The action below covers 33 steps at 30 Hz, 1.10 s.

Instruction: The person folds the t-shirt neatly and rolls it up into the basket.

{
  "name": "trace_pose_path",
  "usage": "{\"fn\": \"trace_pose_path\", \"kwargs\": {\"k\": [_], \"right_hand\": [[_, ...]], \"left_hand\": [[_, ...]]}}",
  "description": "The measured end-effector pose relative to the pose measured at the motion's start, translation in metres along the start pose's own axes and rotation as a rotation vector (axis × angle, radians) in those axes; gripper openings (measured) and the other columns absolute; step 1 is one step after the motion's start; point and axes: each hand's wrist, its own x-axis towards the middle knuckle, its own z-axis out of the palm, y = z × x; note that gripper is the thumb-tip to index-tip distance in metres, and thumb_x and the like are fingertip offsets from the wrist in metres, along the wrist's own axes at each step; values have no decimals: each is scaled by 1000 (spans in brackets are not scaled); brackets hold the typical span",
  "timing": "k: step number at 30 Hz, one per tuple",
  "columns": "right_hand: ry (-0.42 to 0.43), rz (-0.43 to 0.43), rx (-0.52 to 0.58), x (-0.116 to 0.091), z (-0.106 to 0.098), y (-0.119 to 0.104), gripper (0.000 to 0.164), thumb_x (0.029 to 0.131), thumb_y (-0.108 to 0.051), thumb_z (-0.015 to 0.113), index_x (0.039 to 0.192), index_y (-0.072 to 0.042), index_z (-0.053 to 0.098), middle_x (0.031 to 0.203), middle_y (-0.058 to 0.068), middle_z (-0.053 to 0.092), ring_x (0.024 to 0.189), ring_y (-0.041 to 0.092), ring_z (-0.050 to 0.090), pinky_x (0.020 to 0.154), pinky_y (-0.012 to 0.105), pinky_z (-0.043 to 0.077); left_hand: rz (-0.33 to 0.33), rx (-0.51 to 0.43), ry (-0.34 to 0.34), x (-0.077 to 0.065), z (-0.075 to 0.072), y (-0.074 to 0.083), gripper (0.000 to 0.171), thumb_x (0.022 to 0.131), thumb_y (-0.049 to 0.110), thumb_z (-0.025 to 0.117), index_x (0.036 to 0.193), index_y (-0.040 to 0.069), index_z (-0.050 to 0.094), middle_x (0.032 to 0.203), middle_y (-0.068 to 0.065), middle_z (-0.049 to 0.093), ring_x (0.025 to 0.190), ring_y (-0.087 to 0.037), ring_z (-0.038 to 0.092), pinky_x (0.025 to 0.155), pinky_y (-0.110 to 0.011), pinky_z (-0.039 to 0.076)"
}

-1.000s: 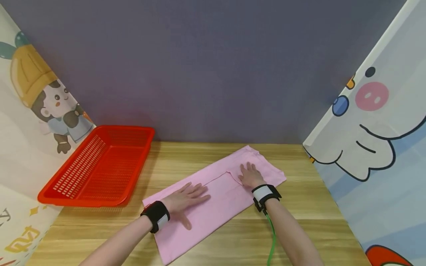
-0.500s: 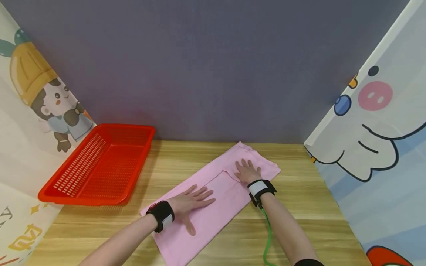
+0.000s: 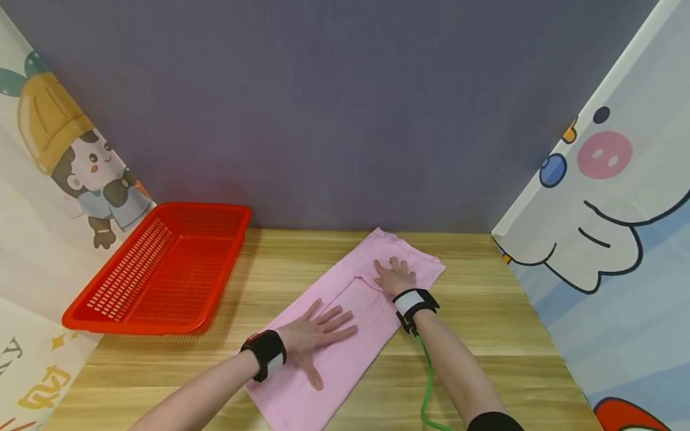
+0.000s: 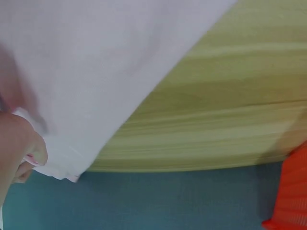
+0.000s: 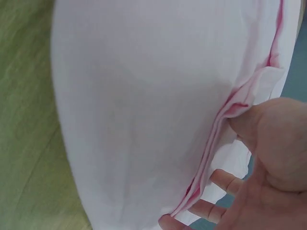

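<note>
A: Fingers first. State?

B: Left hand [image 3: 315, 335]: fingers wide, straight, back up, on the near part of the pink cloth [image 3: 369, 326]. Grips nothing. Right hand [image 3: 396, 278]: fingers spread too, on the far part. The right wrist view has them lying across the flap edge [image 5: 210, 143]; no pinch that I can see.

A: Cloth itself?

B: Folded in layers, slanted across the wooden surface [image 3: 485, 323]. Near end cut off by the head view. Far corner right by the gray wall [image 3: 345, 120]; touching or not, can't tell.

A: Step?

B: My call: settling the folded cloth, either smoothing it or squaring it up. Can't separate those two from this. Flap is laid over, but its edge looks a bit rumpled by the right hand.

A: Next move calls for?

B: Even, light pressure from both hands, I'd say, so the layers don't slip. Any further fold would need fingers under an edge first.

A: Further out?

B: Red basket [image 3: 178, 269] on the left, well apart from the cloth. Green cord [image 3: 427, 389] trails from the right wrist strap [image 3: 415, 302]. Done.
</note>
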Motion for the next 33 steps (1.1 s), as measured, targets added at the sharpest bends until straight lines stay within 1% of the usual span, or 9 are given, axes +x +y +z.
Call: {"fn": "trace_pose_path", "kwargs": {"k": [4, 8, 10, 14, 18, 21, 26, 29, 33], "right_hand": [[-15, -21, 5, 3, 0, -4, 50, 92, -38, 43, 139, -35, 25, 143, 9, 24, 129, 37, 21, 92, 60, 32], [-12, -58, 24, 6, 1, -9, 48, 93, -34, 42, 139, -32, 27, 144, 9, 25, 130, 38, 21, 95, 60, 31], [-10, -77, 20, 9, 2, -12, 48, 93, -34, 41, 139, -31, 27, 145, 9, 24, 131, 39, 20, 96, 59, 30], [-6, -112, 12, 15, 6, -14, 46, 95, -33, 38, 139, -30, 27, 146, 8, 23, 133, 40, 17, 100, 59, 26], [-14, -143, 58, 20, 9, -14, 45, 95, -32, 37, 139, -27, 29, 148, 9, 21, 134, 42, 13, 103, 60, 20], [-35, -167, 85, 24, 9, -15, 46, 95, -32, 35, 140, -26, 28, 149, 9, 19, 135, 43, 10, 105, 60, 17], [-49, -235, 61, 28, 8, -17, 46, 96, -31, 34, 140, -25, 27, 149, 9, 17, 134, 45, 9, 104, 61, 17], [-52, -278, 47, 28, 4, -19, 46, 96, -29, 36, 140, -23, 28, 149, 11, 19, 134, 45, 11, 103, 61, 19], [-72, -319, 34, 28, -1, -25, 45, 96, -26, 36, 140, -21, 27, 149, 10, 17, 135, 44, 10, 104, 60, 17]], "left_hand": [[14, -1, -2, 3, 2, 6, 124, 46, 88, 46, 144, 26, 4, 152, -6, 2, 139, -31, 7, 103, -63, 8], [8, -18, -23, 6, 3, 11, 121, 47, 88, 45, 143, 29, 2, 152, -4, -1, 139, -30, 5, 101, -67, 8], [-1, -14, -29, 6, 3, 13, 120, 48, 89, 44, 143, 30, 2, 152, -4, -1, 139, -30, 5, 100, -68, 8], [-27, 36, -26, 7, 3, 16, 117, 49, 90, 41, 143, 31, 2, 152, -4, 0, 139, -30, 7, 98, -69, 10], [-59, 40, -21, 10, 5, 22, 114, 52, 90, 39, 143, 32, 2, 152, -5, 0, 139, -31, 7, 97, -70, 10], [-89, 25, -26, 13, 7, 28, 113, 53, 89, 38, 143, 32, 1, 152, -5, -2, 139, -32, 5, 95, -72, 9], [-157, 4, -39, 18, 7, 38, 112, 52, 90, 37, 142, 34, 0, 152, -4, -3, 139, -31, 3, 93, -74, 9], [-206, -42, -64, 24, 7, 46, 112, 52, 90, 37, 142, 36, -2, 152, -3, -7, 139, -31, -1, 92, -74, 5], [-274, -97, -78, 30, 4, 57, 110, 53, 89, 38, 142, 37, -2, 152, -3, -9, 139, -30, -2, 91, -75, 2]]}}
